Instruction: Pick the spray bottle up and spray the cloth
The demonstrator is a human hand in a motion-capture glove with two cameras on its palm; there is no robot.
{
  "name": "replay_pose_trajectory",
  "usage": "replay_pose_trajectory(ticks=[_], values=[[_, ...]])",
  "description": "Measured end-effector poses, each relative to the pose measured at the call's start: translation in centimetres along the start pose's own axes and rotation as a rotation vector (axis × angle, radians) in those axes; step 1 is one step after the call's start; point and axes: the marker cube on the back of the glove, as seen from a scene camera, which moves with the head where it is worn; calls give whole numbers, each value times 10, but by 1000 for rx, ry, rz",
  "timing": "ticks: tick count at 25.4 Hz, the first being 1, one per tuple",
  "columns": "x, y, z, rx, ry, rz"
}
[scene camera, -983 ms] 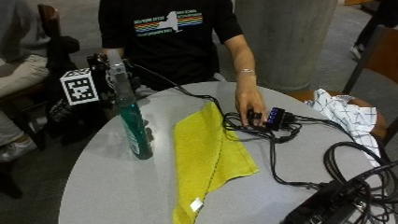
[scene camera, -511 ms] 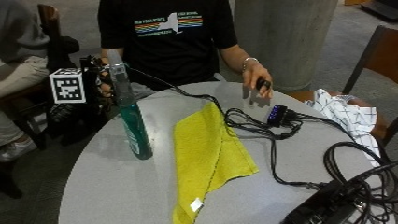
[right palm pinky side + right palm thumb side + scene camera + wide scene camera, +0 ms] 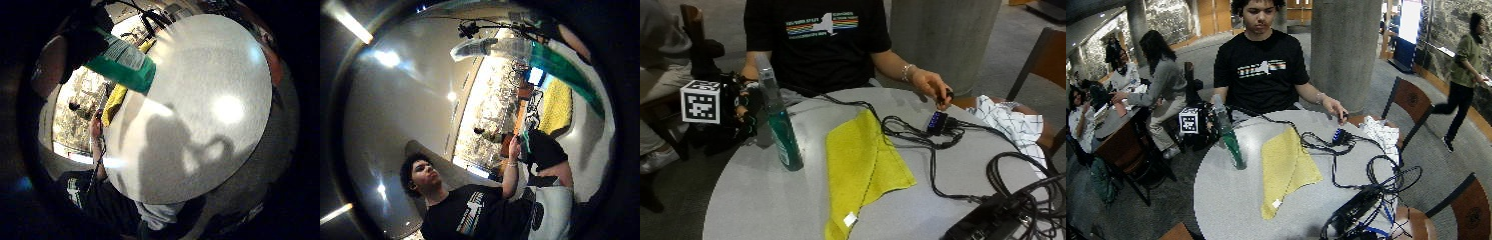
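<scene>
A spray bottle (image 3: 781, 131) with a green body and a clear top stands tilted at the left of the round grey table (image 3: 773, 210). My gloved right hand (image 3: 740, 107) grips its upper part from the table's left edge. I cannot tell whether its base touches the table. The palm views show the green bottle (image 3: 125, 60) (image 3: 560, 70) close to the palm. A yellow cloth (image 3: 863, 167) lies spread flat in the middle of the table, just right of the bottle. The wide view shows the same bottle (image 3: 1229, 142) and cloth (image 3: 1285, 165).
The person's bare left hand (image 3: 929, 85) hovers over a small black device with blue lights (image 3: 937, 121). Black cables (image 3: 953, 165) run across the table's right half to a black box (image 3: 986, 222). A white checked cloth (image 3: 1009, 125) lies on the right-hand chair.
The bare left hand has lifted off the small black device and now hovers above it. The gloved hand keeps hold of the bottle in about the same place.
</scene>
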Motion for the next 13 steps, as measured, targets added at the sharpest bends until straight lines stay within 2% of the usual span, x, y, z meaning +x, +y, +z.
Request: replay_pose_trajectory(ticks=[7,13], values=[[12,-38,-1,-16,20,8],[13,-45,4,-49,17,-3]])
